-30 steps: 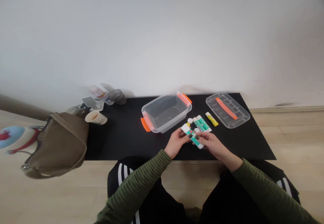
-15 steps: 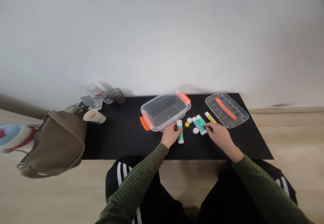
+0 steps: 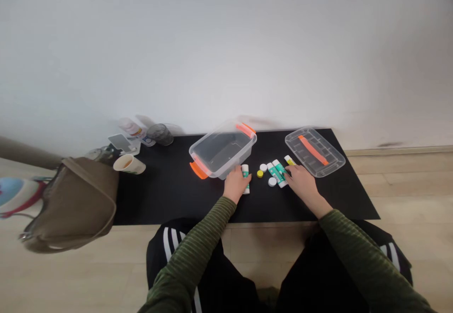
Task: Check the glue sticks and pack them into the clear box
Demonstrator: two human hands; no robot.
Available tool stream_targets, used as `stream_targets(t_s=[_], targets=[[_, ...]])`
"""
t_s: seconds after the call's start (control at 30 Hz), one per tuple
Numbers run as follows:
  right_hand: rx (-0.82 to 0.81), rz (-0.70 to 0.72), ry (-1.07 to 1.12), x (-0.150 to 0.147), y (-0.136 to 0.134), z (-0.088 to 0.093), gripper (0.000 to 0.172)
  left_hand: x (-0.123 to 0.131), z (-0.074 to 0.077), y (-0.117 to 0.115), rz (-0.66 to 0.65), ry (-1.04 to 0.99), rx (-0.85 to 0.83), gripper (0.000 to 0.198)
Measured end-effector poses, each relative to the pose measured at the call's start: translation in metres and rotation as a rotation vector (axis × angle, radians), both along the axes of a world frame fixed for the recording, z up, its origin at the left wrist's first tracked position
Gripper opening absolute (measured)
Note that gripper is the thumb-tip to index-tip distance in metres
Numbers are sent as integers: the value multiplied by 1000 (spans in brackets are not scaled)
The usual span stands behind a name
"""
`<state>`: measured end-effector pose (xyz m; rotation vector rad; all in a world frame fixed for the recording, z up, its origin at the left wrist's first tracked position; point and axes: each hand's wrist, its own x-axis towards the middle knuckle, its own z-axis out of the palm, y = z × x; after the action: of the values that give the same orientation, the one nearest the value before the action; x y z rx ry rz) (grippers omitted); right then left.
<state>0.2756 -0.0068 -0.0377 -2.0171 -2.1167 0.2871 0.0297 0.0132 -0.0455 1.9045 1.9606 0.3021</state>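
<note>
My left hand (image 3: 235, 185) wraps around a white and green glue stick (image 3: 245, 179), close to the corner of a clear plastic box with orange handles (image 3: 222, 150). My right hand (image 3: 301, 184) lies with its fingertips against a pair of white and green glue sticks (image 3: 276, 173), and a yellow glue stick (image 3: 289, 160) sits just beyond them. Between my hands lie a white cap (image 3: 263, 167), a yellow cap (image 3: 260, 173) and another white cap (image 3: 272, 181). A clear lid with an orange strip (image 3: 314, 152) rests to the right.
Everything stands on a black mat (image 3: 163, 200) against a white wall. At its left end are a paper cup (image 3: 128, 164), a grey cup (image 3: 160, 134), a phone (image 3: 120, 142) and a bottle (image 3: 130, 127). An olive bag (image 3: 71, 205) hangs past the mat's left edge.
My hands have moved apart since the earliest frame, and the glue sticks held between them now lie on the mat. My left hand has shifted left toward the box, taking its stick along.
</note>
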Motion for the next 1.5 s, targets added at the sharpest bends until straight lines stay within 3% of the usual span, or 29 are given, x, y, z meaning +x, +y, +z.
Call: stream_targets(t_s=[0.23, 0.4, 0.53, 0.73, 1.07, 1.2, 1.3, 1.5], targets=[[-22, -17, -6, -1, 0, -3, 22, 8, 7, -11, -90, 197, 121, 39], [-34, -16, -19, -1, 0, -4, 24, 20, 5, -20, -408, 150, 342, 25], [-44, -16, -38, -2, 0, -2, 24, 37, -3, -29, -596, 63, 428, 28], [-62, -22, -74, -4, -1, 0, 24, 49, -12, -34, -608, 38, 435, 27], [-67, -28, -156, -4, -2, 3, 23, 49, -12, -36, -651, -41, 371, 22], [-82, -19, -158, -5, -2, 3, 24, 47, -8, -38, -614, -127, 318, 21], [-85, -21, -136, -4, -3, 2, 23, 44, 1, -35, -465, -309, 279, 25], [60, -30, 71, -4, -14, 7, 30, 31, 16, -24, -13, -1140, 68, 32]])
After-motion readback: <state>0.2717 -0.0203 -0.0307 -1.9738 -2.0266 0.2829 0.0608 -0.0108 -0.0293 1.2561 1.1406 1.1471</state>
